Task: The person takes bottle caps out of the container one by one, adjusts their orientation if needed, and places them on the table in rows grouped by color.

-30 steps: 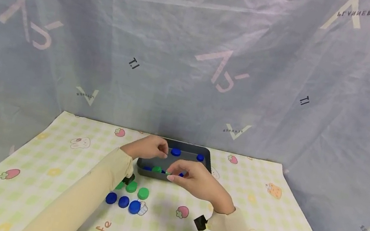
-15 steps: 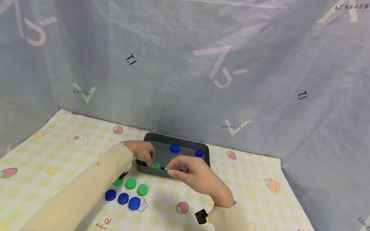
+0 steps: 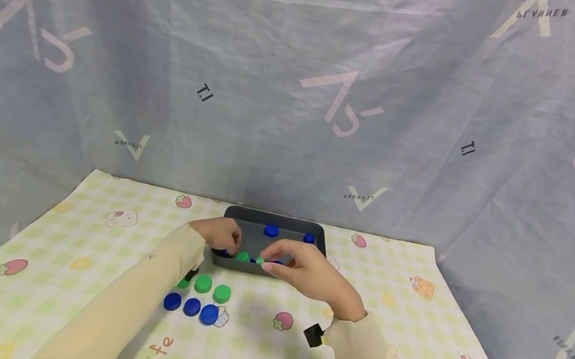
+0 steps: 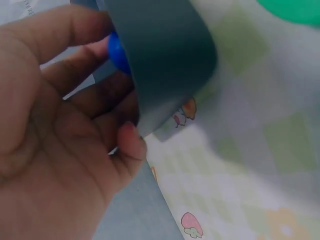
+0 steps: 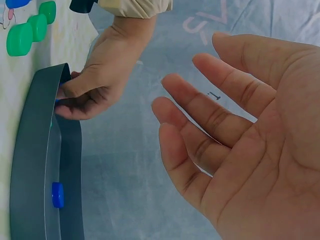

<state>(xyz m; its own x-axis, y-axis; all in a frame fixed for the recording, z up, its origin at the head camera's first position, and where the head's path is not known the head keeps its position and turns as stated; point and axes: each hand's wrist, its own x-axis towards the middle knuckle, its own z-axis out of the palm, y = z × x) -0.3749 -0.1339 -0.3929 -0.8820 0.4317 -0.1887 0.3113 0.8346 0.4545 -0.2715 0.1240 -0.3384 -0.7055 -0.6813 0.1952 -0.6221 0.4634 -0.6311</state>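
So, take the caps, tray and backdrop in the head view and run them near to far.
Blue cap row, green cap row, tray's near wall, green cap just inside, two blue caps farther back, tray's far wall, grey backdrop.

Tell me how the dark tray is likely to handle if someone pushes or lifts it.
The tray looks stiff: its walls stand up unsupported. Low and wide, it would probably slide rather than tip. If tilted, the two far blue caps might shift, since they seem to lie loose on its floor.
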